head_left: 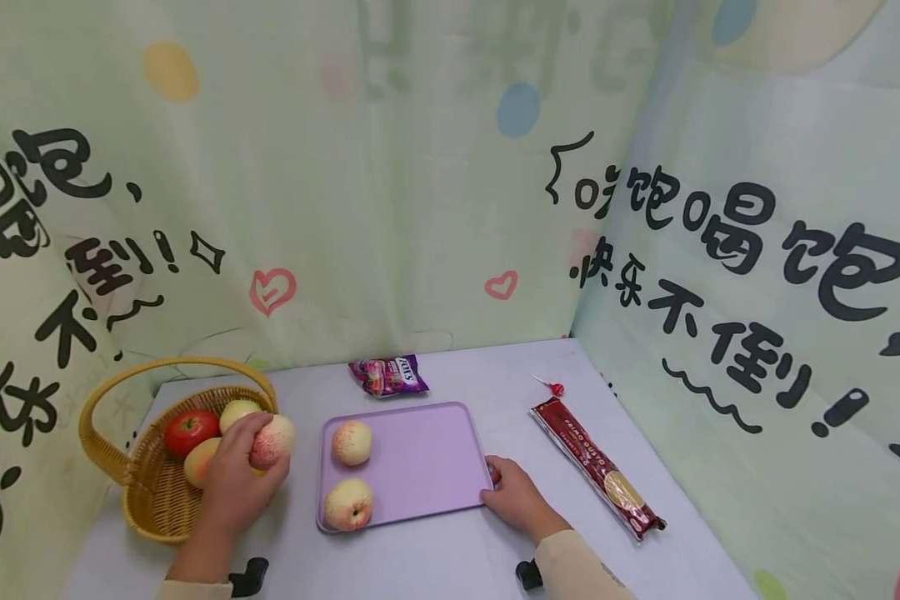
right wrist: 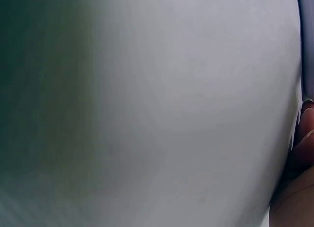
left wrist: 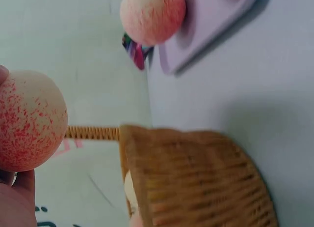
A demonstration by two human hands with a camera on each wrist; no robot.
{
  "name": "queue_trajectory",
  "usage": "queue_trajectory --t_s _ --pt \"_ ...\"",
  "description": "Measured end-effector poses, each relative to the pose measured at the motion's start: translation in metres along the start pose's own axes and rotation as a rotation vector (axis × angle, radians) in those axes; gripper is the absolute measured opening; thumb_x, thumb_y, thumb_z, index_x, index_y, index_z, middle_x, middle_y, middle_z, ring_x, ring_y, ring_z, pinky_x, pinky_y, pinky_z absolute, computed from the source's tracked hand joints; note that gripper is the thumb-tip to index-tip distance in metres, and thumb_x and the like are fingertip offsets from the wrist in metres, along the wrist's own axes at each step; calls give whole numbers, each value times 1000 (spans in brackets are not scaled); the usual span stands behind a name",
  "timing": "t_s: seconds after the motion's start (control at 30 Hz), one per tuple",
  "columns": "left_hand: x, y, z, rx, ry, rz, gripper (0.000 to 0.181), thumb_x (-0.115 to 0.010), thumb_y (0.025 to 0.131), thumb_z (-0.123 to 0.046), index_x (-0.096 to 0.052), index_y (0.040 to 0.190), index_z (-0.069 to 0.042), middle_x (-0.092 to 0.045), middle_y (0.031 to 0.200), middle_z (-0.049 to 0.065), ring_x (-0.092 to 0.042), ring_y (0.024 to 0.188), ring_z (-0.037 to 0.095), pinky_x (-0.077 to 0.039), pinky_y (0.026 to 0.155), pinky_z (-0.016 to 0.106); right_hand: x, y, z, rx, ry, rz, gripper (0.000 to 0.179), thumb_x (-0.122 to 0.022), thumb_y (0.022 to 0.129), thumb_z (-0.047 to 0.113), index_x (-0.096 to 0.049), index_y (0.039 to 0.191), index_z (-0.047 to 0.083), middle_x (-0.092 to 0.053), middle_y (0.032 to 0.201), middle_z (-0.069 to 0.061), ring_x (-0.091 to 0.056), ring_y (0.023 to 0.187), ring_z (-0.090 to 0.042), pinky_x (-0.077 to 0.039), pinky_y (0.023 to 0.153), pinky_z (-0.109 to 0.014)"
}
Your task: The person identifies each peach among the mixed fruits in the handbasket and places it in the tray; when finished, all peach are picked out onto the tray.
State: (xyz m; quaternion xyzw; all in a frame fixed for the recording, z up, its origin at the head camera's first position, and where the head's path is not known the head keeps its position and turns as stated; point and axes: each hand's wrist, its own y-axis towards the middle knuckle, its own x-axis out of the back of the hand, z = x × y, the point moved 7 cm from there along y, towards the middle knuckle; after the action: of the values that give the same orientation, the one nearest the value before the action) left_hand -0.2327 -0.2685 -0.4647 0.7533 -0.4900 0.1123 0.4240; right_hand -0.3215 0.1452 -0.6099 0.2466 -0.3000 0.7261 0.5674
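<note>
My left hand grips a pink-speckled peach at the right rim of the wicker basket. In the left wrist view this peach is held up beside the basket handle. Inside the basket lie a round red fruit, a pale yellow one and an orange-yellow one, partly hidden by my hand. Two peaches, one farther back and one nearer, sit along the left side of the purple tray. My right hand holds that tray's right edge near the front corner.
Behind the tray lies a purple snack bag. To the right are a long dark-red packet and a small red lollipop. Printed curtains close off the table's back and sides.
</note>
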Motion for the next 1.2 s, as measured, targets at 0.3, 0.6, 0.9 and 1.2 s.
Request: queue_trajectory --t_s 0.3,0.6,0.9,1.2 --pt "-26 2 -15 -37 -52 38 62 -85 78 -3 -59 134 -4 -57 139 15 -57 125 33 -23 100 -3 1 1 -2 -13 -3 -8 65 -76 89 14 -50 147 -2 -54 95 -4 -51 85 -17 -45 69 -29" --pt "-48 1 -30 -28 -80 74 65 -87 78 -4 -59 136 -7 -56 141 11 -58 127 31 -50 103 48 0 1 -2 -23 2 2 66 -76 89 15 -50 147 -2 -54 95 -4 -51 85 -18 -46 70 -31" --pt "-71 2 -43 -14 -126 122 63 -86 81 -8 -60 138 -6 -56 144 11 -58 130 33 -51 105 47 0 3 -3 -15 1 0 65 -76 89 14 -50 147 -3 -54 95 -4 -51 85 -18 -46 70 -31" --pt "-103 -2 -43 15 -165 131 63 -89 75 -6 -63 132 -10 -59 139 9 -61 124 31 -55 100 46 -1 3 -2 1 9 11 65 -76 89 13 -50 146 -4 -53 94 -4 -50 85 -18 -46 70 -31"
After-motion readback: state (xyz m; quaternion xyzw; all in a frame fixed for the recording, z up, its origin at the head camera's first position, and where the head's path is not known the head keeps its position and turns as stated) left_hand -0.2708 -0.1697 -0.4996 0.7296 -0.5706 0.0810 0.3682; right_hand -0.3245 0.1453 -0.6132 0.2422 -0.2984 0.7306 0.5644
